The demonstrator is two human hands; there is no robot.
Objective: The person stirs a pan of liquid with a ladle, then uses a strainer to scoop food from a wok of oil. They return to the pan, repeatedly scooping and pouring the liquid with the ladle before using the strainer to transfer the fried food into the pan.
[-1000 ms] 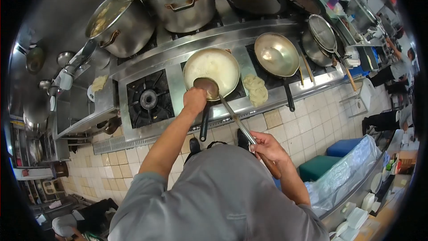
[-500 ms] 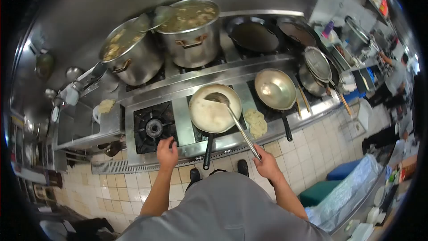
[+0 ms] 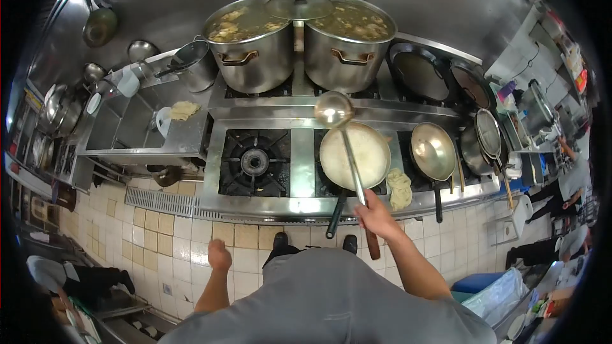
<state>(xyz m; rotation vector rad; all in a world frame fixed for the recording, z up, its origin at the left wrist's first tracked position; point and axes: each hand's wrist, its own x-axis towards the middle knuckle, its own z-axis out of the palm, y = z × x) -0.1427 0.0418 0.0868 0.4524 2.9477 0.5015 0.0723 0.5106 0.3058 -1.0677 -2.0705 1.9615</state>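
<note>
My right hand (image 3: 376, 216) is closed around the long metal handle of a ladle (image 3: 334, 110) with a brown grip end. The shiny ladle bowl is up over the far rim of a pan (image 3: 334, 213), whose black handle points towards me. Pale, creamy liquid (image 3: 347, 162) fills the pan, which sits on the front burner. My left hand (image 3: 220, 255) hangs over the floor in front of the stove, its fingers curled in and nothing seen in them. To the right of the pan lies a crumpled pale cloth (image 3: 400, 190).
Two large stockpots (image 3: 260, 67) of broth stand at the back, a metal lid (image 3: 299, 7) across their rims. An unused burner (image 3: 255, 162) is left of the pan. An empty-looking pan (image 3: 433, 150) sits right. A sink (image 3: 131, 124) is at left; people (image 3: 577, 178) stand far right.
The ladle has come up out of the pale liquid and moved away from me, past the pan's far rim. My left hand has dropped back from the stove, its fingers curling in. The view has turned.
</note>
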